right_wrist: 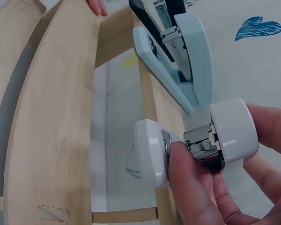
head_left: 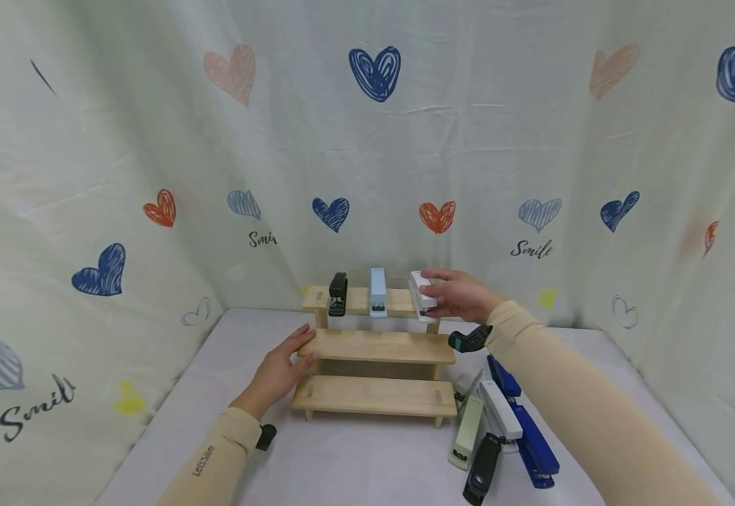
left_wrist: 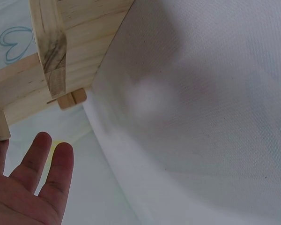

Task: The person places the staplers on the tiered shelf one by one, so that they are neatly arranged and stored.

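Note:
A white stapler (right_wrist: 234, 129) is gripped by my right hand (head_left: 462, 295) at the right end of the wooden rack's top shelf; its base overlaps the shelf edge. Beside it on that shelf stand a light blue stapler (head_left: 377, 292) and a black stapler (head_left: 338, 294). My left hand (head_left: 282, 372) rests with fairly straight fingers against the left end of the three-tier wooden rack (head_left: 374, 348), at the middle shelf. In the left wrist view several fingers (left_wrist: 56, 183) extend beside the rack's underside.
Right of the rack lies a pile of staplers: a pale green one (head_left: 467, 429), a white one (head_left: 500, 409), a black one (head_left: 483, 469) and blue ones (head_left: 535, 443). A curtain (head_left: 469, 140) printed with hearts hangs behind the white table (head_left: 355, 464).

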The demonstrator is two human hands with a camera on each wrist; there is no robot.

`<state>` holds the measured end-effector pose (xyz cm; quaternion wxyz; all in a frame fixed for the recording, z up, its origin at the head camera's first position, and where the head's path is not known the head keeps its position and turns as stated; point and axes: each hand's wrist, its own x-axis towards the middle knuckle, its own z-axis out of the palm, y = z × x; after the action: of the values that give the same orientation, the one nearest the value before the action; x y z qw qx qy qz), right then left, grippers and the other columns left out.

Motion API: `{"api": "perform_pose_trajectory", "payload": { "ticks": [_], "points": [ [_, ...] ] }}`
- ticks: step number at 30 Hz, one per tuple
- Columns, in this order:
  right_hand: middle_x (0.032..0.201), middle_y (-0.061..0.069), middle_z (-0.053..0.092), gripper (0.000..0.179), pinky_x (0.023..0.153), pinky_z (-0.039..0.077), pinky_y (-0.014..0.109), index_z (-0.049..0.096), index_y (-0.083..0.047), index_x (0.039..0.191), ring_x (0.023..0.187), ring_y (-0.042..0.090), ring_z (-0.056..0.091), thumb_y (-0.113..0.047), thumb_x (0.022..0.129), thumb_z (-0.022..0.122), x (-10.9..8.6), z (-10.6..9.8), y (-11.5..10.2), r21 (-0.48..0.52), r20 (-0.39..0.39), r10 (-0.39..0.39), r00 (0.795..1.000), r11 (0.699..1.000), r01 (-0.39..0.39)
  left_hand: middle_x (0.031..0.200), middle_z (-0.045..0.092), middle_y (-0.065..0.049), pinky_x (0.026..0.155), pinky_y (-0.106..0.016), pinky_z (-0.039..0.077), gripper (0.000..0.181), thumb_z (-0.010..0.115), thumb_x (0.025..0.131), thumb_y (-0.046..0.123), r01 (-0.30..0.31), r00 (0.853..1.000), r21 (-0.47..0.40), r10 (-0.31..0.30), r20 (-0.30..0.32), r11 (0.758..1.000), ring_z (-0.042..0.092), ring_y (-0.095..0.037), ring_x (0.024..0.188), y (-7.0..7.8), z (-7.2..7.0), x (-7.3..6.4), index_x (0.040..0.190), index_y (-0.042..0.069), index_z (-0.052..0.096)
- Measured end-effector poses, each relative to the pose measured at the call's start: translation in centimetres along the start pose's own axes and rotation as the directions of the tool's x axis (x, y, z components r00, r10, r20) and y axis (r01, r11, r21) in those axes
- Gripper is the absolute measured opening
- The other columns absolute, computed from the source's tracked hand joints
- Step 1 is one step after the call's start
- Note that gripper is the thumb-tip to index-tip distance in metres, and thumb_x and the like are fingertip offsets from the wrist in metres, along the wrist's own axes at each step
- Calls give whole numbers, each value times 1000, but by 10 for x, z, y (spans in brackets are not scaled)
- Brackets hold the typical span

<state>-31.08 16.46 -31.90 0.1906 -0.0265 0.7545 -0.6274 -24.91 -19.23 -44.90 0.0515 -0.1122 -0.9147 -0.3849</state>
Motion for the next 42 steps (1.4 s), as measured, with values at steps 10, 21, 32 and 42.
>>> {"api": "perform_pose_trajectory", "payload": {
  "ticks": [10,21,32,42],
  "points": [
    [145,22,39,62,93,53,43,33,-11,156,110,33,56,-7,100,59,-4,-1,-1,24,4,13,1000,1000,-13,160,33,-6,113,-55,30,60,66,98,31,-6,1000,-7,6,-8,1000,33,-35,143,1,-1,0,150,8,46],
    [145,22,39,62,97,51,43,33,-13,157,117,36,55,-12,102,60,-3,-6,6,46,24,-5,1000,999,4,160,32,-4,113,-56,30,60,65,98,32,2,1000,-9,-2,-2,1000,31,-35,144,0,0,0,150,9,46],
    [145,21,39,61,101,48,46,34,-13,157,116,36,55,-12,101,60,-2,-7,8,55,29,-17,999,998,16,160,32,-7,112,-56,30,61,65,99,34,-7,1000,-21,7,0,1000,31,-36,144,1,-1,0,150,8,46],
    [143,21,40,62,101,48,46,34,-13,156,115,36,56,-12,101,61,-2,-6,8,66,25,-19,999,998,18,160,33,-5,112,-56,31,61,65,98,35,-7,1000,-19,7,-1,1000,32,-36,143,-1,0,0,150,8,46]
  ]
}}
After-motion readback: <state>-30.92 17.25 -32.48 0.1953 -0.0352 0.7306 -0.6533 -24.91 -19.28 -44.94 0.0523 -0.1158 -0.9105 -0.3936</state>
